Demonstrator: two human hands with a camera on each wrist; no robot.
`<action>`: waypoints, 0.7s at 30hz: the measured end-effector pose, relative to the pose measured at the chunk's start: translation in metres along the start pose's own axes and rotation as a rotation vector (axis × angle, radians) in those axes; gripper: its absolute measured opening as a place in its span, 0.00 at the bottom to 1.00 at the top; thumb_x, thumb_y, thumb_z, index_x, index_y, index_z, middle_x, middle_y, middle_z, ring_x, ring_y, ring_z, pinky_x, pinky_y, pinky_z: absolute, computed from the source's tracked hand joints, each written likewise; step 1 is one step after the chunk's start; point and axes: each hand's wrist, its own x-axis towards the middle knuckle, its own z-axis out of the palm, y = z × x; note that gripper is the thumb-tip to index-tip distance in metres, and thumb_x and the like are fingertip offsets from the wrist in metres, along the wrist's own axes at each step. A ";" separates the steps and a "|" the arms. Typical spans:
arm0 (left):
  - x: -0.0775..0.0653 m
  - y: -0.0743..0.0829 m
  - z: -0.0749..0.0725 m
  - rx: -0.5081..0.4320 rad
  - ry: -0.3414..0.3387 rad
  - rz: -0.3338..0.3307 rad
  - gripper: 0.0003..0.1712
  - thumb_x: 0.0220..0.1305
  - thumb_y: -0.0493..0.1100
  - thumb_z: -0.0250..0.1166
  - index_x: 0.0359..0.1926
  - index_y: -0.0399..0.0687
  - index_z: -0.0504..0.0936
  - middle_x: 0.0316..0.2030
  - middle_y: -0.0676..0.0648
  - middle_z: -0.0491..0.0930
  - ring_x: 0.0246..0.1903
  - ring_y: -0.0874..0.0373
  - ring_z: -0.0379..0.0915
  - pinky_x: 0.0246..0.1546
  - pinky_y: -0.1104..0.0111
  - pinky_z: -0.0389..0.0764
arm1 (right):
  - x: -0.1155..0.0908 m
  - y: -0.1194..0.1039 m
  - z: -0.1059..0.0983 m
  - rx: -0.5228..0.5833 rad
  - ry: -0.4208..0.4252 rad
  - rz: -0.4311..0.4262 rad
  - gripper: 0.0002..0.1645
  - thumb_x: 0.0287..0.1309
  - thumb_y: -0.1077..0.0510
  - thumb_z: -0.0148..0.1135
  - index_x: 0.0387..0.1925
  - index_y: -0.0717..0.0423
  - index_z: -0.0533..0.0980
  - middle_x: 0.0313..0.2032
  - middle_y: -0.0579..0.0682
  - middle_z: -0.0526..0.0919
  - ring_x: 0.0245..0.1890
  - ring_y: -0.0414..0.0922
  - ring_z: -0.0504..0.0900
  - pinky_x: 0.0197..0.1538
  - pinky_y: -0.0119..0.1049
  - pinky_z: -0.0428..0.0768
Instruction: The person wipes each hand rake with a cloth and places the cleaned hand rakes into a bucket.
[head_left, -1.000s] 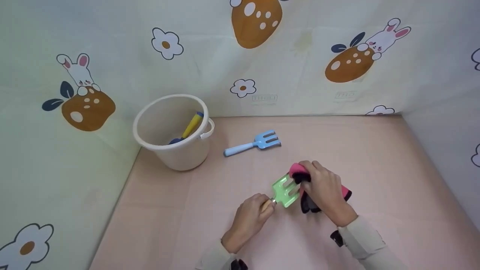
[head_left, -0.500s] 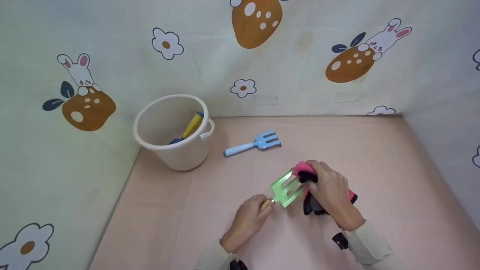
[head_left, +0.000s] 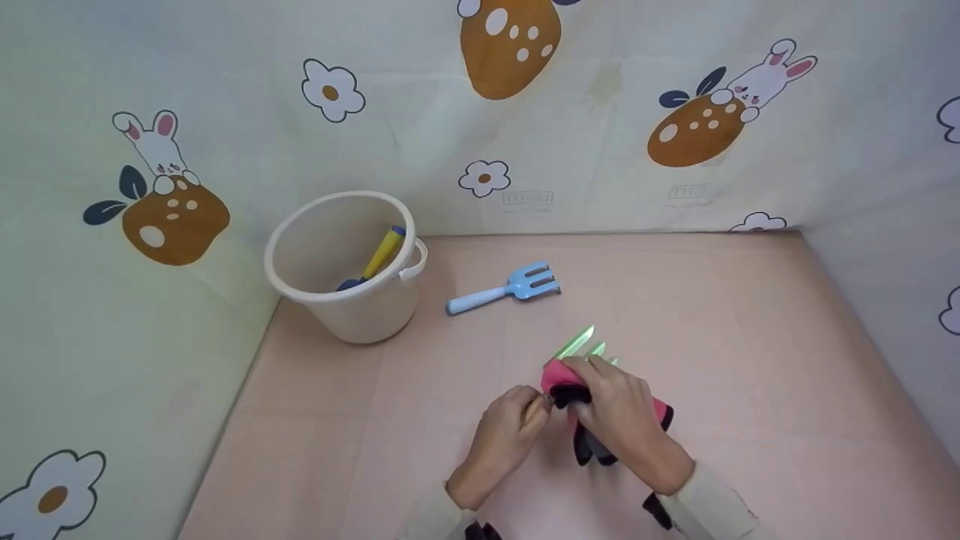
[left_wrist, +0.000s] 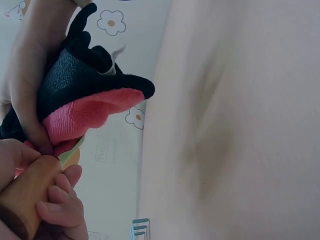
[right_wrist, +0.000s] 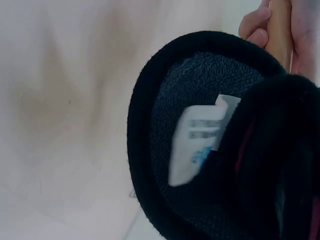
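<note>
In the head view my left hand (head_left: 496, 431) grips the wooden handle (left_wrist: 31, 192) of a green hand fork, whose tines (head_left: 574, 342) point up and to the right. My right hand (head_left: 621, 412) holds a bunched pink-and-black cloth (head_left: 556, 375) over the fork's head, so only the tine tips show beyond it. The cloth lies right at the neck of the fork, close to my left fingers. From the right wrist, the cloth's black edging (right_wrist: 141, 135) and a white label (right_wrist: 192, 142) are visible, with loose folds hanging down.
A cream bucket (head_left: 367, 319) stands at the back left, with a yellow-handled tool (head_left: 384, 251) leaning inside. Between bucket and hands lies a light blue hand fork (head_left: 526, 283) on the pinkish table surface (head_left: 360, 450). Patterned sheets (head_left: 420, 112) enclose the back and sides.
My right hand has moved the cloth left and toward me, from the green fork's tine tips to its neck, covering most of the head. The left hand stays nearly still.
</note>
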 end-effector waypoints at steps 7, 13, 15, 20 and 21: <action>-0.002 -0.003 0.003 0.003 0.019 0.016 0.13 0.64 0.47 0.55 0.32 0.42 0.79 0.24 0.55 0.69 0.22 0.69 0.60 0.22 0.77 0.65 | -0.004 0.002 -0.001 -0.009 -0.035 -0.015 0.26 0.35 0.61 0.75 0.42 0.50 0.77 0.27 0.49 0.79 0.20 0.41 0.75 0.22 0.35 0.76; -0.003 -0.003 0.002 -0.008 0.014 0.004 0.13 0.64 0.47 0.55 0.34 0.42 0.79 0.25 0.55 0.70 0.22 0.69 0.60 0.21 0.77 0.65 | -0.006 0.007 -0.003 -0.043 -0.074 -0.026 0.26 0.34 0.62 0.74 0.42 0.49 0.78 0.26 0.47 0.77 0.19 0.38 0.70 0.21 0.32 0.73; -0.003 -0.003 0.001 -0.014 0.007 0.001 0.13 0.64 0.47 0.55 0.34 0.42 0.79 0.24 0.55 0.69 0.22 0.69 0.60 0.20 0.78 0.65 | -0.007 0.008 -0.004 -0.050 -0.089 -0.015 0.26 0.35 0.62 0.75 0.42 0.48 0.78 0.27 0.48 0.78 0.20 0.39 0.71 0.21 0.32 0.73; -0.001 -0.002 0.000 -0.020 -0.010 0.018 0.14 0.65 0.48 0.55 0.33 0.42 0.79 0.24 0.55 0.69 0.22 0.69 0.60 0.20 0.78 0.65 | -0.007 0.009 -0.005 -0.056 -0.089 0.029 0.25 0.36 0.62 0.74 0.42 0.49 0.77 0.28 0.49 0.79 0.20 0.40 0.72 0.21 0.33 0.75; 0.000 -0.002 0.000 -0.022 -0.013 0.020 0.14 0.65 0.48 0.55 0.33 0.43 0.79 0.24 0.55 0.69 0.22 0.69 0.60 0.21 0.78 0.65 | -0.007 0.010 -0.005 -0.054 -0.084 0.035 0.25 0.37 0.62 0.74 0.42 0.49 0.77 0.27 0.50 0.79 0.19 0.40 0.72 0.21 0.34 0.75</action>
